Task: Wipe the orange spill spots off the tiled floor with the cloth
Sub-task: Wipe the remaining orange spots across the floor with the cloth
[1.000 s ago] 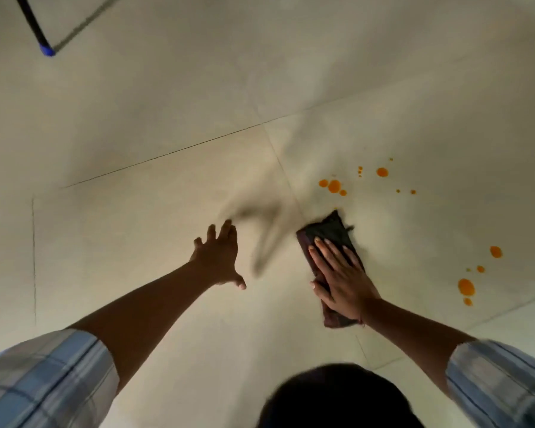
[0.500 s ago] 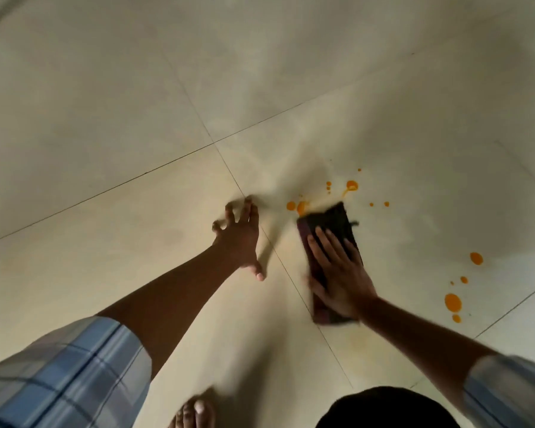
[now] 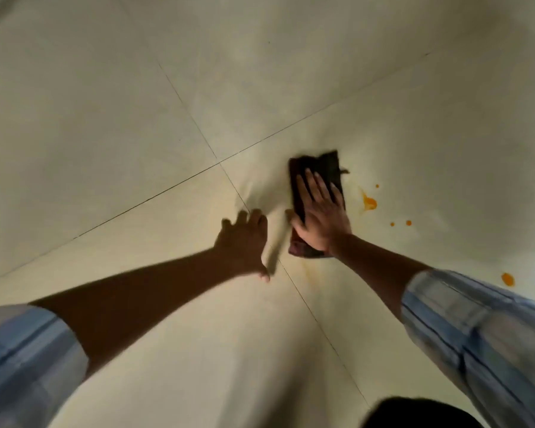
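On the tiled floor, just right of where the grout lines cross, the right hand presses flat on the dark cloth, fingers spread and laid on top rather than gripping it

Change since a second ago: cloth has pushed forward through the near cluster of orange spots. The two or three drops that sat ahead of its front edge half a second back are no longer visible, either wiped or under the cloth, can't say which. One larger drop just right of the cloth now has a smeared tail, so it looks clipped, not cleaned

Left hand is planted on the floor beside the cloth, fingers loosely apart, holding nothing, looks like a brace. It has closed in toward the right hand compared with earlier

Remaining, as far as visible: small dots further right, a tiny one above the smear, a bigger drop near the right sleeve. My read: first cluster mostly done, right-hand group untouched

Faint yellowish haze on the tile behind the cloth, could be residue, hard to tell in this light

Hard to make out: frame is motion-blurred, left fingertips especially. Rear of the cloth hidden under the palm. Earlier lower-right drops partly cut off by the sleeve and the frame edge. Dark shape at bottom edge blocks the floor there
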Demonstrator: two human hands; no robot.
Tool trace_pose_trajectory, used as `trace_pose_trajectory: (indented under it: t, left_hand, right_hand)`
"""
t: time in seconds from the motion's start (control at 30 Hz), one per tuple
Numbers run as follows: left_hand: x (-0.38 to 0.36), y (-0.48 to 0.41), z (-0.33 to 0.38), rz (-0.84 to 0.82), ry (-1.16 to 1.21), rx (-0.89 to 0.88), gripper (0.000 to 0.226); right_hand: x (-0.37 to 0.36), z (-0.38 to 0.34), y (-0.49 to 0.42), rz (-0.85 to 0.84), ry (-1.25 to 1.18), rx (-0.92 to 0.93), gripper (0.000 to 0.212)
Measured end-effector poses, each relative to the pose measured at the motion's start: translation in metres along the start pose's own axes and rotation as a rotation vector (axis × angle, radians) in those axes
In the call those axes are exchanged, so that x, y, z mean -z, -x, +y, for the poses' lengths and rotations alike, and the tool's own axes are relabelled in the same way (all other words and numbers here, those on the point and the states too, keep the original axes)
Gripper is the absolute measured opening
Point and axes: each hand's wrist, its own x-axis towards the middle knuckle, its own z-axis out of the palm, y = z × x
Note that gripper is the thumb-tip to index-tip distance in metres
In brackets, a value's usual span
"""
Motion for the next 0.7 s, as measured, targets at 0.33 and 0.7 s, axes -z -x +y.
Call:
trace_pose_trajectory:
  t: [0.33,0.7]
  left_hand:
    - [0.014,-0.058,-0.062,-0.179,0.19,0.053,0.172]
    - [0.012,-0.059,-0.064,-0.169,0.249,0.033,0.171]
  right_hand:
    - [-0.013,-0.028,0.047,-0.019,0.012,0.02,0.076]
    - [-0.021,-0.028,0.098,-0.091,0.035,0.068,0.081]
